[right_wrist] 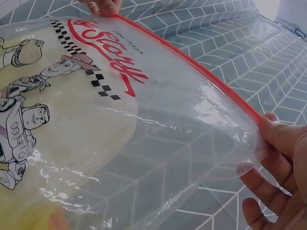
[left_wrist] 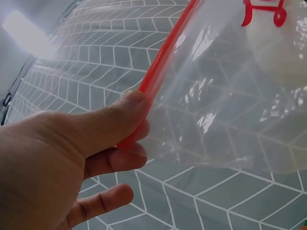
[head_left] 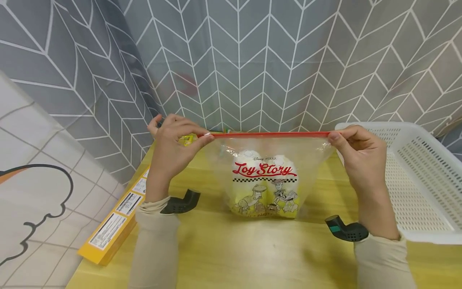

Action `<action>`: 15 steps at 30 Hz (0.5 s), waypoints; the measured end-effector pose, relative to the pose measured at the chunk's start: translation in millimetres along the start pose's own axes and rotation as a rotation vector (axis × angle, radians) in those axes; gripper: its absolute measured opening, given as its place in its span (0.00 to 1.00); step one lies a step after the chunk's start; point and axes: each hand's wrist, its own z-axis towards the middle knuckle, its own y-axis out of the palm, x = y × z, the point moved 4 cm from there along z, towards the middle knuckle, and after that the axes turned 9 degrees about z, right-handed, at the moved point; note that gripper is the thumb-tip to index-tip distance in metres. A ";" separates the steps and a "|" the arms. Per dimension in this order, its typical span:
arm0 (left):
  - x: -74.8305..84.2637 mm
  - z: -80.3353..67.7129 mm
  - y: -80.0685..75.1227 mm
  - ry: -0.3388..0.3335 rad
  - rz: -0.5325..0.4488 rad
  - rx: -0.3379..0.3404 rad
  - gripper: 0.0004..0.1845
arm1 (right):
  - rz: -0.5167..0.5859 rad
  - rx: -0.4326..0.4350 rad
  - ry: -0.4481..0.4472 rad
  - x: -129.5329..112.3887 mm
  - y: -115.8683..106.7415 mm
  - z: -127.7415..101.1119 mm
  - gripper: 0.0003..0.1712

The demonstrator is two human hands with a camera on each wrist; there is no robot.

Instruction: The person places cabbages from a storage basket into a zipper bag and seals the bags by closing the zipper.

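A clear zip bag point(head_left: 265, 176) with a red top strip and printed cartoon figures hangs stretched between both hands. Two pale, rounded items point(head_left: 249, 160), yellowish toward the bottom, show through its plastic. My left hand point(head_left: 177, 144) pinches the left end of the red strip between thumb and fingers; the left wrist view has the thumb point(left_wrist: 112, 117) on the near side. At the opposite end, my right hand point(head_left: 362, 152) pinches the strip's corner, its thumb point(right_wrist: 278, 136) lying along the red edge. The strip runs straight and looks pressed together along its length.
A white perforated plastic basket point(head_left: 429, 180) stands at the right. Along the table's left edge lies a yellow-orange box point(head_left: 115, 224) with white labels. Behind the bag, a small yellow packet point(head_left: 187, 140) peeks out beside the left hand. A grey patterned curtain point(head_left: 252, 64) backs the wooden table point(head_left: 252, 257).
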 end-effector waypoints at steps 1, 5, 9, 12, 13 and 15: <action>-0.7 0.4 -1.4 -0.005 0.000 0.004 0.05 | 0.020 0.005 -0.006 -0.4 -0.2 0.5 0.04; -0.5 1.3 -3.7 -0.013 -0.010 0.023 0.05 | 0.067 0.003 -0.020 -0.8 -1.0 1.8 0.02; 0.8 1.9 -1.5 -0.040 -0.048 0.052 0.05 | 0.085 -0.005 -0.030 0.0 -2.1 2.5 0.01; 0.8 1.8 0.8 -0.075 -0.093 0.065 0.06 | 0.099 -0.024 -0.039 -0.4 -1.4 2.0 0.01; 0.7 1.7 1.9 -0.087 -0.111 0.065 0.06 | 0.103 -0.034 -0.038 -0.5 -1.2 1.6 0.02; 0.2 1.4 4.3 -0.105 -0.155 0.059 0.05 | 0.091 -0.057 -0.026 -0.6 -1.2 0.7 0.01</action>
